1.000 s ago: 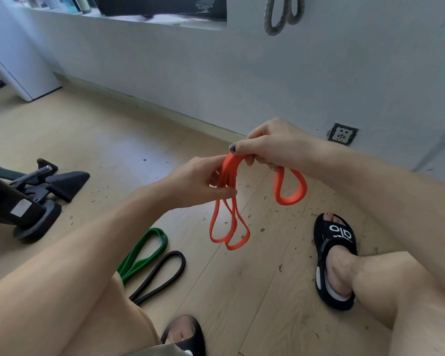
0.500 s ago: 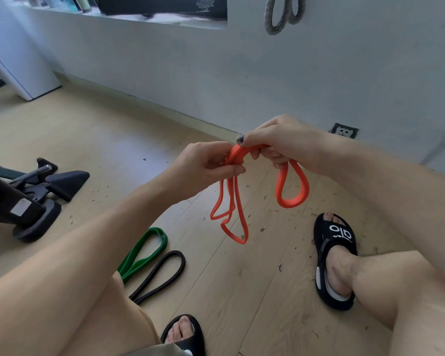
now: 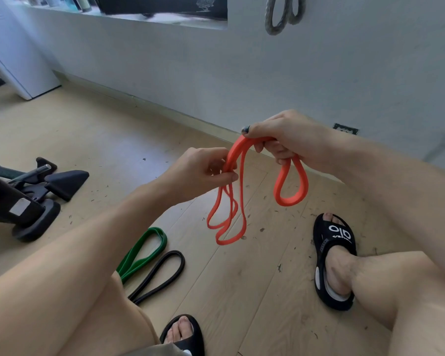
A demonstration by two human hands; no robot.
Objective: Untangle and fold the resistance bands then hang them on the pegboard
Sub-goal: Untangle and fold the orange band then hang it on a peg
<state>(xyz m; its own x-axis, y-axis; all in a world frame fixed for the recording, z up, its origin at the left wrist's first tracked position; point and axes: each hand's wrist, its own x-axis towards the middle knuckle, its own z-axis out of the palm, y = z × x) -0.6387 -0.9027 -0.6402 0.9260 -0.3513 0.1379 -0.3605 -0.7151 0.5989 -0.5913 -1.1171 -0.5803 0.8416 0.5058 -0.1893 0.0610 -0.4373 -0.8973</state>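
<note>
An orange resistance band (image 3: 290, 187) hangs in loops between both hands above the floor. My right hand (image 3: 280, 136) grips its top fold, with one short loop dangling below it. My left hand (image 3: 203, 170) pinches several strands just left of that; longer loops hang down from it. A green band (image 3: 144, 251) and a black band (image 3: 162, 274) lie side by side on the wooden floor by my left leg. A grey band (image 3: 276, 19) hangs on the wall at the top. No pegboard is visible.
Black exercise equipment (image 3: 31, 196) stands on the floor at the left. My feet in black slides (image 3: 332, 258) rest on the floor at the right and bottom centre. A wall socket (image 3: 344, 129) sits low on the grey wall. A white cabinet (image 3: 16, 60) is far left.
Both hands have drifted slightly up and apart along the orange band. The loops under my left hand have lengthened and shifted as strands were drawn through.
</note>
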